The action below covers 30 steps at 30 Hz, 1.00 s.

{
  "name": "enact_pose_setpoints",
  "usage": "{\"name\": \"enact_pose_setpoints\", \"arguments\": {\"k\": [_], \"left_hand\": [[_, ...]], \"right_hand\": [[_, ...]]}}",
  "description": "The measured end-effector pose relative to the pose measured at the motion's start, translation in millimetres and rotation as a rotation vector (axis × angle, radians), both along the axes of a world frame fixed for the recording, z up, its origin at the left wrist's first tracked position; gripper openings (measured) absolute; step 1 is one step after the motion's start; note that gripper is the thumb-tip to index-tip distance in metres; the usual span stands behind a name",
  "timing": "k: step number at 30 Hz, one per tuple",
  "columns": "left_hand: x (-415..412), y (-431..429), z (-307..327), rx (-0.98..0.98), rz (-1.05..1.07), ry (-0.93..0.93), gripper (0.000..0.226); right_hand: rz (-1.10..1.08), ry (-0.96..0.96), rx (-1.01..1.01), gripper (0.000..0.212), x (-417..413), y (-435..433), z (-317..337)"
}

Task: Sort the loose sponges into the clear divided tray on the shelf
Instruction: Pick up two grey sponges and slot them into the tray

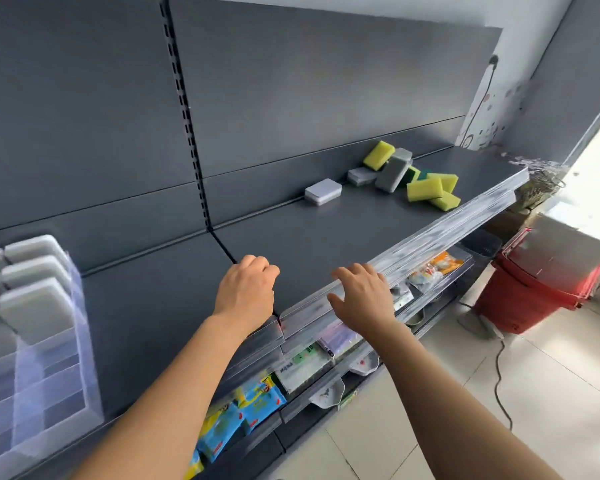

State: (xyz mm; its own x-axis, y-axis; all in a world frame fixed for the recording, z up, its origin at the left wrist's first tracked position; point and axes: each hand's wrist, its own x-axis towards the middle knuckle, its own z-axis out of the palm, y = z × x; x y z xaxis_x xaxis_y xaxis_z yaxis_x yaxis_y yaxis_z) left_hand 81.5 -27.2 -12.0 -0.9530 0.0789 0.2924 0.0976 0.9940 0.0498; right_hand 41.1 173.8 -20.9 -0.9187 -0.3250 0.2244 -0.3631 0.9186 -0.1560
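Shelf (326, 237) and back panel (291, 98): plain dark grey. Tray (84, 341): clear, with a faint violet-blue tint at its walls. Tray sponges (35, 310): pale grey-white. Loose pile: yellow sponges (425, 188), bright lime-yellow; grey sponge (392, 174), mid grey with a paler side; a dark green layer (413, 173) shows under it. White sponge (323, 191): white top, grey edge. Packets (243, 410): blue and yellow with red marks. Baskets (534, 285): red. Floor (551, 393): cream tiles, grey joints. Wall (482, 109): white with small dark dots. Cable (499, 375): black.

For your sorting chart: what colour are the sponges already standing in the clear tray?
Pale grey sponges, best seen in the head view.
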Motion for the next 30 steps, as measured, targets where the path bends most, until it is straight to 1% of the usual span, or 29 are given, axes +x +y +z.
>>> {"name": "enact_pose_setpoints", "arguments": {"k": [10,15,18,26,28,30], "left_hand": [[-148,68,-5,0.036,-0.108,0.001,0.029],[-220,90,-7,0.054,-0.109,0.006,0.029],[-257,96,-9,0.031,-0.097,-0.012,0.031],[-338,105,-18,-0.044,0.055,-0.094,0.039],[-356,108,-22,-0.045,0.124,-0.109,0.046],[-371,111,-27,-0.039,0.198,-0.125,0.054]], "right_hand": [[-0.147,-0.016,0.013,0.04,-120,73,-4],[-0.184,-0.022,0.039,0.041,-188,98,-2],[-0.191,-0.02,0.035,0.041,-222,107,-3],[-0.157,-0.002,0.038,0.043,-315,125,-2],[-0.125,0.002,0.047,0.046,-339,130,-1],[-0.083,0.012,0.063,0.046,-364,134,2]]}}
